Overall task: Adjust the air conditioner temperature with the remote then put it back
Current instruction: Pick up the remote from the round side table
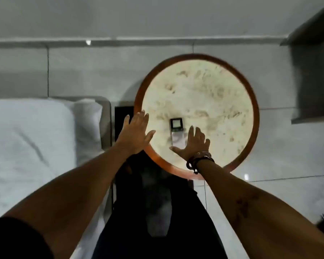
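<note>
Bed (30, 146), white sheet and pillow, far left; no part in the task. Left hand (134, 135): fingers spread flat, holding nothing, over the near-left rim of the round table (254, 116). Remote (177, 132): lying on the pale marbled tabletop, screen end away from the person, just left of the right hand (194, 144). Right hand: fingers splayed, palm down, beside or touching the remote's lower end, not closed on it; bracelets (199, 159) at wrist. Progress: cannot tell whether pick-up is pending or return complete. Tabletop otherwise bare; nothing obstructs. Grey shelf (314, 75), far right, well apart.
</note>
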